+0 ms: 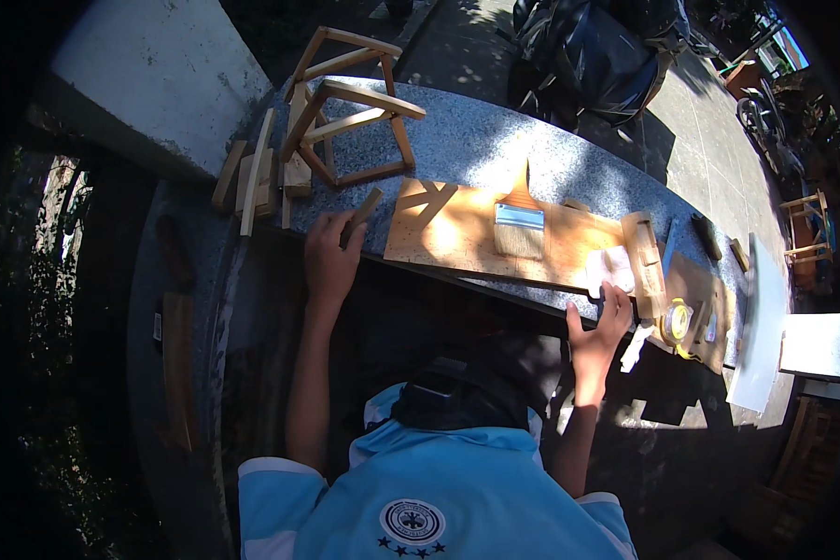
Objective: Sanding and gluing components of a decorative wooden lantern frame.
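My left hand point(331, 257) holds a short wooden stick point(369, 203) at the worktop's front edge, left of a plywood board point(420, 224). A wide paintbrush point(520, 224) lies on the board, bristles toward me. My right hand point(599, 331) has its fingers apart, fingertips at a white cloth or pad point(607, 266) on the board's right part; whether they press on it I cannot tell. Beside that sit a wooden block point(644, 261) and a yellow tape measure point(678, 322). Two hexagonal wooden frames point(364, 175) stand at the back left, near loose wood strips point(257, 173).
The speckled stone worktop point(467, 121) curves across the view beside a pale concrete pillar point(159, 75). Dark scooters point(593, 65) stand beyond it. A grey sheet point(756, 327), a white panel point(817, 345) and a small dark tool point(707, 235) are at the right.
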`<state>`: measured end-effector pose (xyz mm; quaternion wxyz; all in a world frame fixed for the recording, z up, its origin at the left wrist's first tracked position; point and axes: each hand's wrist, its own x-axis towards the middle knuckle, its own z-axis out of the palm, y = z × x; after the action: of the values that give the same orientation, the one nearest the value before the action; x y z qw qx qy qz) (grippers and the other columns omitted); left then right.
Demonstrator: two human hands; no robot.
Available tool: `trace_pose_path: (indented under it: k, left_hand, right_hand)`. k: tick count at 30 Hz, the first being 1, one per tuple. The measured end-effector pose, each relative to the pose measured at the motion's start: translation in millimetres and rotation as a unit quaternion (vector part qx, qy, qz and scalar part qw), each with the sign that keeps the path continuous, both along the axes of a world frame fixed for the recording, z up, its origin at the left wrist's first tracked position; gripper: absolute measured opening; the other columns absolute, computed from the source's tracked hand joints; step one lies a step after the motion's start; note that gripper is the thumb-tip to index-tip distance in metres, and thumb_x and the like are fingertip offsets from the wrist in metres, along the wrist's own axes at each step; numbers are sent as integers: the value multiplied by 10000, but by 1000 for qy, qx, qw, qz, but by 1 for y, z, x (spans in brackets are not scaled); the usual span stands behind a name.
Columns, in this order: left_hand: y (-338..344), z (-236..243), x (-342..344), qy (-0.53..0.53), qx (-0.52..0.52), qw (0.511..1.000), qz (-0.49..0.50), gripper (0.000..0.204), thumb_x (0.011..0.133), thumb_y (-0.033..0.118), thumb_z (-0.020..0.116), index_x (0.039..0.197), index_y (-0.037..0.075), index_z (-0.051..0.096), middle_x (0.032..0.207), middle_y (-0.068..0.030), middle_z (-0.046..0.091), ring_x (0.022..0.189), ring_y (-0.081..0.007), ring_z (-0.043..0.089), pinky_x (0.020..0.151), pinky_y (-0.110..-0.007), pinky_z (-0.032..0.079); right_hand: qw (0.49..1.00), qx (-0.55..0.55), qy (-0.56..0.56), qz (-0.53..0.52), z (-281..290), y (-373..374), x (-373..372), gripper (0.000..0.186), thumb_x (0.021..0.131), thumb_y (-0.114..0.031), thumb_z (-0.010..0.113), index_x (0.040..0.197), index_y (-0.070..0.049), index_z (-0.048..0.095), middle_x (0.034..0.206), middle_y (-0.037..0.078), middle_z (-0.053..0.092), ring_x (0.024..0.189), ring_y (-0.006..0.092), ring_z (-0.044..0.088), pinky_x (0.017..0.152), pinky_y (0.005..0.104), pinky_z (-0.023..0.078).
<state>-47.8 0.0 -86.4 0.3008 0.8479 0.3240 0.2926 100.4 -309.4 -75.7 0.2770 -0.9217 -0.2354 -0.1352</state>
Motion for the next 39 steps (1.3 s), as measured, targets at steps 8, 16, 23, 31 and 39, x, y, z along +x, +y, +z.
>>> trace_pose_path:
  k: [8, 16, 23, 31, 39]
  left_hand:
    - [11, 2, 17, 30, 147, 989, 9, 223, 744, 137, 639, 941, 38, 601, 876, -124, 565, 837, -292, 548, 736, -376, 428]
    - [-1, 34, 23, -36, 64, 997, -34, 195, 780, 115, 598, 954, 27, 592, 912, -121, 568, 877, -266, 555, 764, -366, 431]
    - [-27, 36, 31, -21, -20, 992, -121, 181, 781, 101, 594, 941, 18, 588, 897, -122, 577, 828, -259, 578, 725, -343, 454]
    - [-44, 25, 28, -12, -51, 985, -165, 156, 784, 98, 591, 915, 13, 586, 881, -126, 576, 813, -253, 585, 709, -333, 461]
    - [-41, 17, 6, -2, -36, 985, -167, 152, 767, 71, 601, 906, 9, 601, 862, -118, 586, 788, -231, 599, 696, -315, 464]
  right_hand:
    - [999, -46, 11, -4, -15, -10, 13, 489, 692, -157, 690, 1126, -57, 488, 1215, 184, 356, 1120, 358, 342, 933, 431, 308]
    - [999, 24, 30, 13, -21, -13, 15, 301, 716, -99, 651, 1005, -79, 570, 1172, 146, 416, 1089, 321, 400, 882, 392, 351]
    - [999, -30, 17, 11, -12, -18, 25, 623, 576, -249, 767, 1115, -133, 475, 1250, 186, 302, 1151, 396, 306, 958, 476, 261]
    - [999, -26, 32, 31, -18, -24, 41, 462, 587, -239, 754, 974, -135, 524, 1244, 158, 331, 1146, 371, 329, 934, 468, 288]
    - [996, -1, 82, 34, -2, -23, 40, 397, 607, -189, 744, 961, -92, 594, 1187, 176, 400, 1075, 349, 404, 915, 426, 337]
